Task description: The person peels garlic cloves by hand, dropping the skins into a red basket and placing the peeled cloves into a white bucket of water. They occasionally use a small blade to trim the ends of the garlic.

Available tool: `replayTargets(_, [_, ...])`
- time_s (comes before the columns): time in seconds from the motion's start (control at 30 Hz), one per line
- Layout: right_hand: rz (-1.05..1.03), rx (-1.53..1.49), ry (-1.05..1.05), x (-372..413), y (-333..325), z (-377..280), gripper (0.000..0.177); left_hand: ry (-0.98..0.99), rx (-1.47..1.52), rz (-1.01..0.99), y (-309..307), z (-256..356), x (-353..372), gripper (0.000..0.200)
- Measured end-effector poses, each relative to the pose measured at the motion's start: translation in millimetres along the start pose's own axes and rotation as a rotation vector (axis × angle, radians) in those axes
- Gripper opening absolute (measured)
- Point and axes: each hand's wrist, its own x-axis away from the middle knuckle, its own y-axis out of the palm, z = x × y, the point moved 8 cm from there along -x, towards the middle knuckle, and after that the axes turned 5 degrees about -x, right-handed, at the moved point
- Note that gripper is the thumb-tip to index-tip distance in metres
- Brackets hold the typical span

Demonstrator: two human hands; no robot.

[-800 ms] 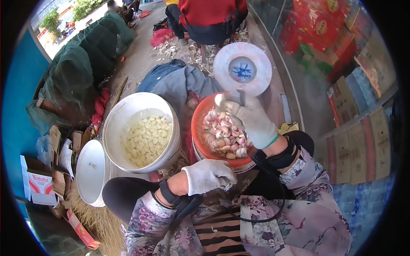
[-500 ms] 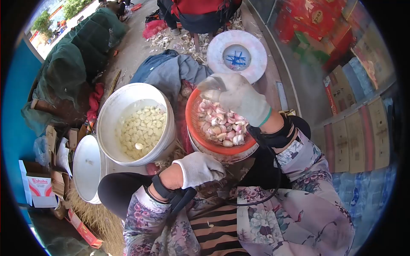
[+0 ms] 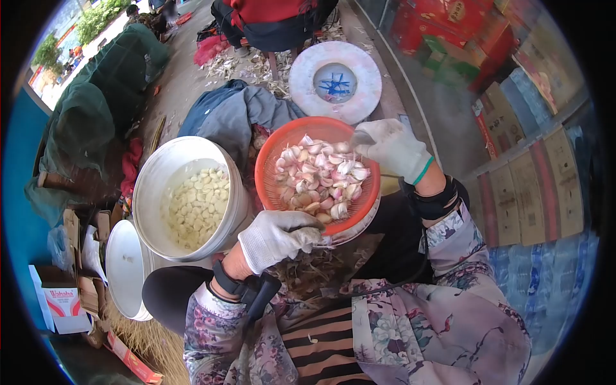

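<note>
Garlic cloves (image 3: 324, 176) lie heaped in orange basket (image 3: 261, 168) before me. Left gloved hand (image 3: 279, 239) curls fingers at near rim; right gloved hand (image 3: 393, 149) bends fingers by right rim. Whether either grips clove, I cannot tell. If left hand pushes rim, basket may tip, cloves may spill beside white bucket (image 3: 146, 186) of peeled garlic (image 3: 200, 204).

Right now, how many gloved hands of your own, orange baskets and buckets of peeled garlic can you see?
Gloved hands: 2, left hand and right hand
Orange basket: 1
Bucket of peeled garlic: 1
Total: 4
</note>
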Motion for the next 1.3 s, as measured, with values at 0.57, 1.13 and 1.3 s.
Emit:
replayTargets(0.57, [-0.013,-0.250,-0.018,23,22,-11,0.028,-0.212,0.037,0.107,-4,-11,-8,0.024])
replayTargets(1.13, [-0.278,-1.265,-0.053,6,37,-71,0.038,-0.022,0.413,0.470,-30,-5,-18,0.031])
replayTargets(1.3, [-0.271,-0.763,-0.304,12,30,-92,0.049,0.049,0.473,0.240,-20,-7,-17,0.039])
